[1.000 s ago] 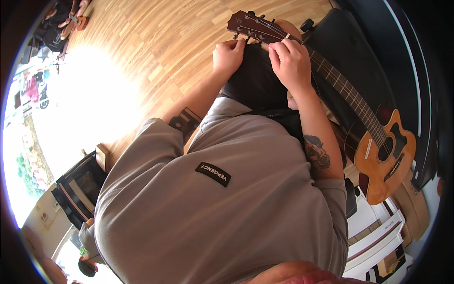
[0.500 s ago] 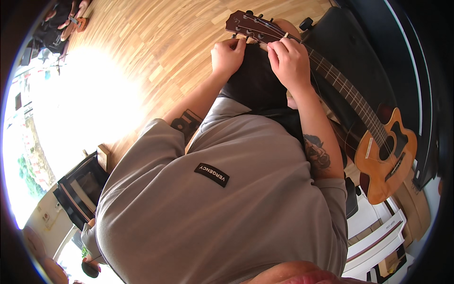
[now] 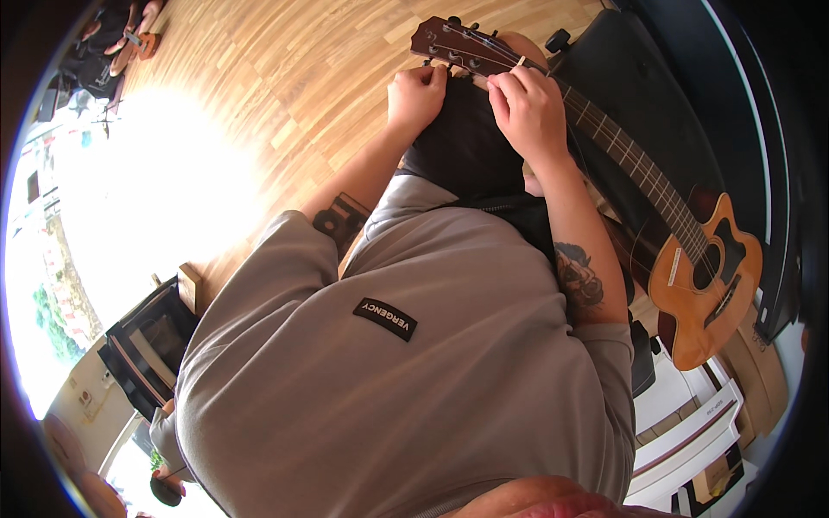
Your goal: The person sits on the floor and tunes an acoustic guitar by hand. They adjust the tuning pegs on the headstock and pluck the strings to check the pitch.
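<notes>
An acoustic guitar with a light wooden body and dark neck slants up across the right side, its brown headstock at the top centre, over my black-clothed leg. My left hand is closed, thumb and index finger pinching around a tuning peg on the headstock's lower edge. My right hand is closed too, curled just below the nut with its fingertips on a thin string; a length of loose string hangs down beside the neck. The exact grip points are small and partly hidden by my fingers.
A black padded piece stands behind the guitar, with white keyboard instruments at the lower right. Another person with a small wooden instrument is at the upper left. A black boxy object stands at left. Sunlight glares on the wooden floor.
The headstock has shifted a little up and to the left, and both hands have moved slightly with it. Their grips look the same.
</notes>
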`<state>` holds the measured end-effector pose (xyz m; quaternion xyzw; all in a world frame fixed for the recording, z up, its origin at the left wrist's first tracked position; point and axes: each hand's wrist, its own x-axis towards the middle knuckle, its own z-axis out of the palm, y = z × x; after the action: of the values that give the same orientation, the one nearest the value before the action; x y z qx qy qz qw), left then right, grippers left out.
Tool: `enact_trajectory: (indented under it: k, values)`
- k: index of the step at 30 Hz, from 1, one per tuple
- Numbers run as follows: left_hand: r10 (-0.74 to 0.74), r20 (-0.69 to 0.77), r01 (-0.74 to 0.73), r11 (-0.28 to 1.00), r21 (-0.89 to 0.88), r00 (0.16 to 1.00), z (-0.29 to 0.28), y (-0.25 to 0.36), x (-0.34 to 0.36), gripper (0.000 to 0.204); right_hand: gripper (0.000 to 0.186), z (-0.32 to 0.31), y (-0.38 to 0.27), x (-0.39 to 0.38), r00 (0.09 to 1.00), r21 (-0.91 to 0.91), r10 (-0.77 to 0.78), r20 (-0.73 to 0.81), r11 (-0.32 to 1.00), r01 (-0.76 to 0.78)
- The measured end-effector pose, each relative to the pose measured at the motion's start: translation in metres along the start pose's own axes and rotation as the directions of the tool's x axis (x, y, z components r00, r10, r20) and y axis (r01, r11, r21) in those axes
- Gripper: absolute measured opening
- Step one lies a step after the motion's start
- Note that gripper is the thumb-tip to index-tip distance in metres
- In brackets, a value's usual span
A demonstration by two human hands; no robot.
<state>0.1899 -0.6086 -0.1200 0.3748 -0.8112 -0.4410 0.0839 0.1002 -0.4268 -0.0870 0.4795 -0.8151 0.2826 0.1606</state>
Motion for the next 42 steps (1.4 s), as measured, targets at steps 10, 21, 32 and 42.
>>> enact_trajectory:
  k: [10,21,32,42]
  values:
    - [0.029,-0.088,-0.033,0.998,-0.045,0.996,-0.001,0.003,-0.007,0.038,0.013,-0.013,0.005,-0.005,0.995,-0.010,-0.008,-0.099,1.000,0.007]
    - [-0.005,0.014,0.005,0.999,-0.039,1.000,0.005,-0.004,0.001,0.045,0.016,-0.021,0.012,-0.011,0.992,-0.021,0.063,-0.110,0.998,-0.066]
    - [-0.053,0.077,0.066,0.982,-0.178,0.996,-0.002,-0.009,0.004,0.037,0.016,-0.025,0.011,-0.011,0.997,0.013,0.044,-0.063,0.999,-0.043]
    - [-0.102,0.031,0.105,0.987,-0.118,0.994,0.004,-0.016,0.008,0.029,0.016,-0.023,0.013,-0.011,0.997,-0.008,0.042,-0.058,0.999,-0.043]
